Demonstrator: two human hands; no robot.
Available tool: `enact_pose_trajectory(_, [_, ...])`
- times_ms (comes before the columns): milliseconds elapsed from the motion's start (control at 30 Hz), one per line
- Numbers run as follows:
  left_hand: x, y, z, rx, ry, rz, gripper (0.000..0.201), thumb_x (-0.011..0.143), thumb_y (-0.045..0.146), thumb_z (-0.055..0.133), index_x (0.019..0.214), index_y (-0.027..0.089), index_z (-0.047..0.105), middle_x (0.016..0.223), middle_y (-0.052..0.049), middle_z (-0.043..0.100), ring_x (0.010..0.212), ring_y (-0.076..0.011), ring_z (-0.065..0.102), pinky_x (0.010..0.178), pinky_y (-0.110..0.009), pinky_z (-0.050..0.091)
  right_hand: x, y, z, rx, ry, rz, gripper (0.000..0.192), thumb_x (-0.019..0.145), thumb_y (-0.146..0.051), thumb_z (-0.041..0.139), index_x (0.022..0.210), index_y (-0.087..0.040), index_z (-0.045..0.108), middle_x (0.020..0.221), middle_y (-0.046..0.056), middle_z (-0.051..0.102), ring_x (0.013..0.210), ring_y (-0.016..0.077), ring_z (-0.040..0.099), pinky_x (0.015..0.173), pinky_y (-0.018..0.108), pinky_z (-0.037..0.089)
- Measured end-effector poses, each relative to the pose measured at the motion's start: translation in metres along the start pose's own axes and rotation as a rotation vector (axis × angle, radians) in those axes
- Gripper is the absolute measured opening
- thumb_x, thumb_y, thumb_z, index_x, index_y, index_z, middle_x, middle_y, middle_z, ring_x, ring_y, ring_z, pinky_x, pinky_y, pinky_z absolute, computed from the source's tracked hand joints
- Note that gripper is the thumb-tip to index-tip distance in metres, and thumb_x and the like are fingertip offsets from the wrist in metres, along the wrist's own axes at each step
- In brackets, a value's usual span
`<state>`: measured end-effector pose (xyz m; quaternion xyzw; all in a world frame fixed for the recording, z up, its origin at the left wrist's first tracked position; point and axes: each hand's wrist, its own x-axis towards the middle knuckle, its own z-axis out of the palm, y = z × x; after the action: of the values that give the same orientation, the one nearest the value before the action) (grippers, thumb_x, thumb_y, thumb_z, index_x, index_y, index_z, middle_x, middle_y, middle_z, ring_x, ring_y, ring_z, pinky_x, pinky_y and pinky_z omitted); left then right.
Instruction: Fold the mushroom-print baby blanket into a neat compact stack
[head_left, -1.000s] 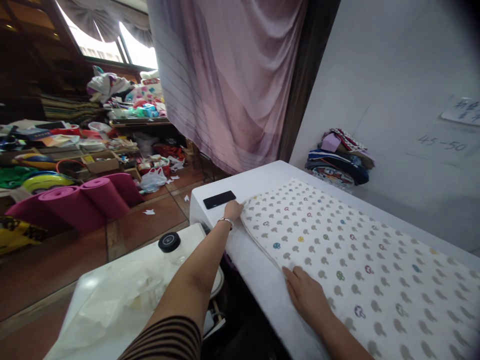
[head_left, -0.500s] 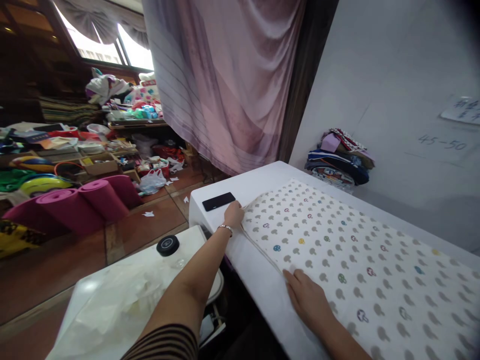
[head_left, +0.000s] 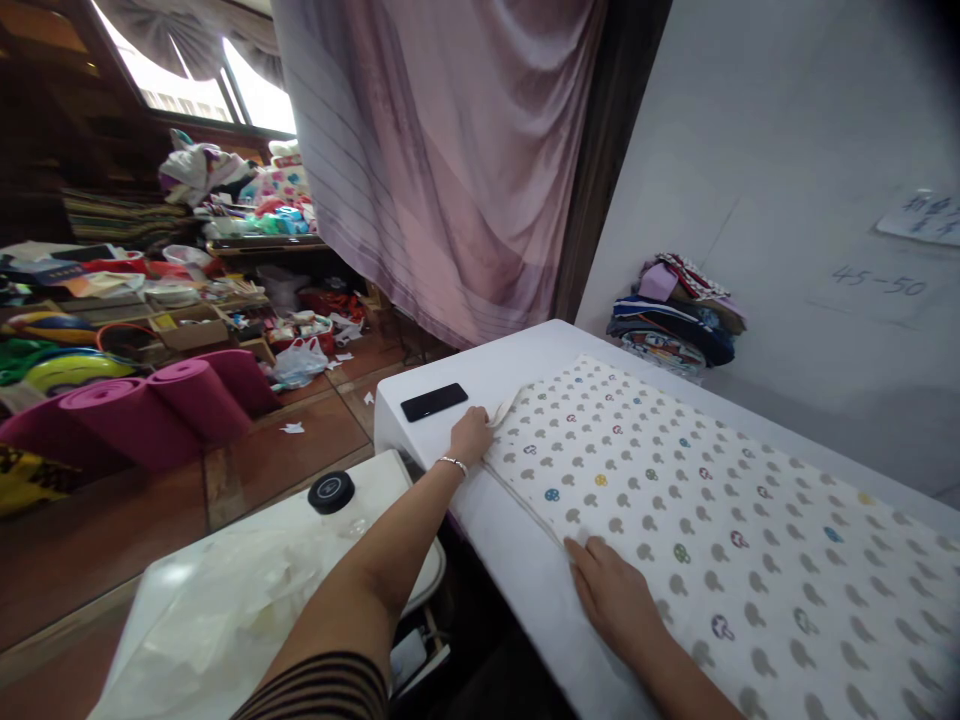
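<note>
A white cotton cloth, printed with grey and coloured mushroom shapes, lies spread over a white-covered table. My left hand is closed on the cloth's left corner, and a strip of its edge stands up in a small fold beside the fingers. Lower down, my right hand pinches the cloth's near edge; part of its grip is hidden under the hand. A black phone rests on the table just beyond my left hand, not touched.
Left of the table, a white stand bears a black round lid and a crumpled clear plastic bag. Folded fabrics are piled against the wall. Pink rolled mats and clutter stand on the floor; a curtain hangs behind.
My left hand has shifted slightly to the right, and the cloth's edge beside it has risen into a fold. My right hand stays at the near edge.
</note>
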<state>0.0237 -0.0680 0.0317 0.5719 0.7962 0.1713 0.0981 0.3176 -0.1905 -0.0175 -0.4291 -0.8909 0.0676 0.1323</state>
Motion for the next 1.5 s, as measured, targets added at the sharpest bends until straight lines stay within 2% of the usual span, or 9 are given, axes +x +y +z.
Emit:
enact_pose_trajectory(67, [0.005, 0.001, -0.004, -0.074, -0.041, -0.087, 0.018, 0.079, 0.028, 0.053, 0.094, 0.019, 0.055, 0.106, -0.007, 0.061, 0.092, -0.019, 0.058, 0.072, -0.027, 0.042, 0.0, 0.0, -0.001, -0.003, -0.011, -0.002, 0.041, 0.087, -0.025, 0.034, 0.122, -0.026, 0.057, 0.092, 0.012, 0.06, 0.08, 0.0277, 0.061, 0.068, 0.042, 0.054])
enact_pose_trajectory(200, [0.019, 0.003, -0.009, -0.093, -0.071, -0.166, 0.043, 0.076, 0.051, 0.056, 0.102, 0.017, 0.056, 0.105, -0.01, 0.064, 0.095, -0.0227, 0.059, 0.072, -0.028, 0.042, -0.001, -0.001, 0.0, -0.028, -0.011, 0.014, 0.041, 0.088, -0.024, 0.033, 0.121, -0.026, 0.057, 0.09, 0.012, 0.06, 0.08, 0.0274, 0.062, 0.067, 0.041, 0.054])
enact_pose_trajectory(400, [0.039, -0.004, -0.008, -0.027, -0.126, -0.183, 0.034, 0.084, 0.042, 0.044, 0.088, 0.014, 0.064, 0.104, -0.015, 0.066, 0.097, -0.0254, 0.061, 0.073, -0.029, 0.044, 0.0, -0.002, 0.002, -0.002, 0.027, 0.021, 0.038, 0.087, -0.022, 0.036, 0.116, -0.024, 0.06, 0.092, 0.011, 0.061, 0.08, 0.0261, 0.063, 0.069, 0.038, 0.053])
enact_pose_trajectory(633, [0.044, -0.016, -0.007, 0.009, -0.104, -0.151, 0.028, 0.083, 0.032, 0.043, 0.09, 0.016, 0.065, 0.105, -0.015, 0.066, 0.1, -0.025, 0.061, 0.074, -0.029, 0.045, 0.003, -0.005, -0.011, 0.111, -0.048, 0.052, 0.035, 0.087, -0.022, 0.037, 0.115, -0.028, 0.057, 0.094, 0.008, 0.061, 0.081, 0.0224, 0.062, 0.071, 0.034, 0.051])
enact_pose_trajectory(833, [0.054, -0.021, -0.011, -0.011, -0.176, -0.119, 0.04, 0.084, 0.047, 0.041, 0.086, 0.016, 0.066, 0.1, -0.014, 0.069, 0.094, -0.0255, 0.063, 0.072, -0.029, 0.046, 0.021, 0.01, -0.043, 0.372, -0.08, 0.099, 0.032, 0.091, -0.027, 0.031, 0.079, -0.033, 0.06, 0.075, 0.003, 0.057, 0.074, 0.0204, 0.06, 0.065, 0.033, 0.049])
enact_pose_trajectory(967, [0.073, -0.023, -0.013, -0.035, -0.222, -0.116, 0.057, 0.09, 0.051, 0.026, 0.086, 0.01, 0.067, 0.097, -0.02, 0.068, 0.098, -0.027, 0.063, 0.078, -0.03, 0.045, 0.054, 0.033, -0.054, 0.358, 0.027, 0.159, 0.032, 0.091, -0.026, 0.031, 0.086, -0.029, 0.062, 0.082, 0.005, 0.06, 0.077, 0.0204, 0.06, 0.068, 0.034, 0.05])
enact_pose_trajectory(1133, [0.086, -0.017, -0.008, -0.042, -0.229, -0.098, 0.045, 0.09, 0.04, 0.032, 0.086, 0.012, 0.067, 0.105, -0.018, 0.067, 0.101, -0.0256, 0.062, 0.08, -0.03, 0.044, 0.119, 0.044, -0.045, 0.369, 0.066, 0.121, 0.03, 0.09, -0.026, 0.035, 0.093, -0.023, 0.065, 0.091, 0.005, 0.062, 0.082, 0.0175, 0.059, 0.074, 0.031, 0.049])
enact_pose_trajectory(1300, [0.075, -0.004, -0.003, -0.059, -0.261, -0.044, 0.025, 0.077, 0.039, 0.052, 0.08, 0.019, 0.068, 0.091, -0.01, 0.07, 0.085, -0.0224, 0.064, 0.068, -0.027, 0.045, 0.199, 0.045, -0.033, 0.358, 0.056, 0.09, 0.03, 0.088, -0.021, 0.039, 0.1, -0.019, 0.066, 0.099, 0.007, 0.065, 0.092, 0.0178, 0.059, 0.086, 0.034, 0.046])
enact_pose_trajectory(1500, [0.056, 0.008, -0.003, 0.065, -0.143, 0.057, 0.026, 0.08, 0.029, 0.044, 0.086, 0.018, 0.068, 0.093, -0.011, 0.069, 0.087, -0.0224, 0.063, 0.07, -0.029, 0.044, 0.279, 0.043, -0.02, 0.226, -0.045, 0.081, 0.046, 0.085, -0.013, 0.043, 0.13, -0.019, 0.051, 0.131, 0.009, 0.054, 0.122, 0.0231, 0.045, 0.101, 0.04, 0.036])
